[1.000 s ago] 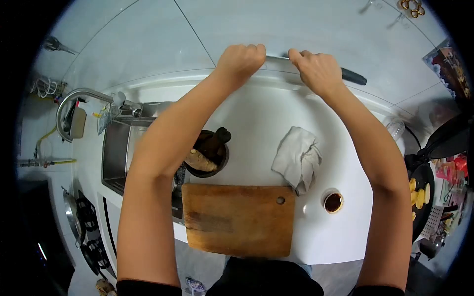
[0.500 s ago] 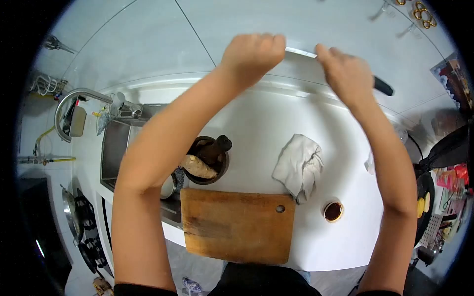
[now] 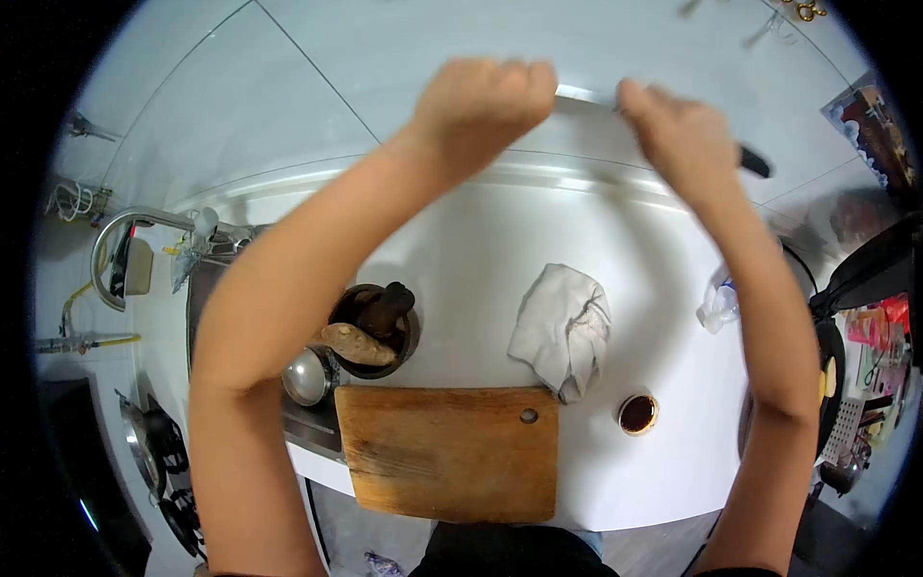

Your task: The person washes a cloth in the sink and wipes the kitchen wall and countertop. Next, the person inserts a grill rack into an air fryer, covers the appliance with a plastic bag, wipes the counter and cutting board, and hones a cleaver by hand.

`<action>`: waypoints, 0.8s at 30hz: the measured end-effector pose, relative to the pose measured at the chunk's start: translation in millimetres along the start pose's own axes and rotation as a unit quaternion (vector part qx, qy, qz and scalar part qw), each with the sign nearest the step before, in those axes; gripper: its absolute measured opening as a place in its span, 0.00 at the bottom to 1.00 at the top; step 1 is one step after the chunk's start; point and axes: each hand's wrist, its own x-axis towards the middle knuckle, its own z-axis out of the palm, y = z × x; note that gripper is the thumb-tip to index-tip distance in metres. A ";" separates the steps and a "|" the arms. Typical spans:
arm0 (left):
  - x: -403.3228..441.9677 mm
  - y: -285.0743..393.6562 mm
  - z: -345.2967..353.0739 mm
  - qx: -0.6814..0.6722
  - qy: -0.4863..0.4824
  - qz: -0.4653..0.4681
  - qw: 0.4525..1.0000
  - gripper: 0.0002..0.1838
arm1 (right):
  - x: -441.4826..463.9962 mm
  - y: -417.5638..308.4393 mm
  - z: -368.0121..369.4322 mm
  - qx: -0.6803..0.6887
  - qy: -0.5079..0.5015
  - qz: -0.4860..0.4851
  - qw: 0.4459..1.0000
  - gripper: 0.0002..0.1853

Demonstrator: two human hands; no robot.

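Observation:
Both my arms are raised over the back of the counter, near the tiled wall. My left hand (image 3: 486,96) is closed in a fist at the far end of a narrow silvery blade. My right hand (image 3: 683,139) is wrapped round the other end of this knife (image 3: 585,94), whose black handle (image 3: 756,162) sticks out to the right. The blade shows only in the gap between the hands; my fingers hide the rest. Below, a crumpled whitish cloth (image 3: 561,327) lies on the white counter, behind a wooden cutting board (image 3: 447,457).
A dark bowl (image 3: 411,341) holds a dark pestle-like piece (image 3: 386,310) and a pale brown root (image 3: 358,344). Right of the board stands a small cup (image 3: 637,414) with dark contents. A faucet (image 3: 104,260) and sink are at left; a black pan (image 3: 829,385) is at right.
The view has shifted slightly, so the counter things appear further left and the board a little lower. Both hands keep their hold on the knife, with little change between them.

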 end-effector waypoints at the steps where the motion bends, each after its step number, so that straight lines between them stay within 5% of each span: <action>1: 22.8 -12.5 -16.0 0.015 0.061 0.033 0.997 0.10 | 8.4 13.7 -23.7 -0.009 0.044 -0.008 0.999 0.09; 4: 44.4 -19.4 -10.6 -0.008 0.175 0.089 0.980 0.10 | 20.8 40.9 -57.7 -0.060 0.093 0.001 0.994 0.08; 9: 1.7 49.4 33.6 -0.041 -0.037 -0.031 0.998 0.12 | -31.3 12.4 17.0 0.041 -0.112 0.002 0.993 0.09; 12: 11.5 51.9 43.0 -0.041 -0.014 -0.044 0.998 0.12 | -38.7 34.2 8.4 0.014 -0.090 0.002 0.996 0.10; 15: 66.7 30.3 -0.1 0.022 0.050 -0.008 0.999 0.13 | -23.5 66.9 -54.6 -0.048 0.056 -0.007 0.997 0.09; 19: 73.5 46.0 16.3 -0.006 0.091 0.009 0.996 0.13 | -38.2 76.1 -33.0 -0.030 -0.001 0.017 0.999 0.06; 22: 35.1 73.4 48.1 -0.068 -0.086 -0.005 0.994 0.13 | -59.6 62.5 1.3 -0.001 -0.085 0.029 0.996 0.07; 24: 44.2 70.1 50.2 -0.091 0.027 -0.018 0.995 0.13 | -57.1 67.5 -10.4 0.018 -0.059 0.026 0.998 0.07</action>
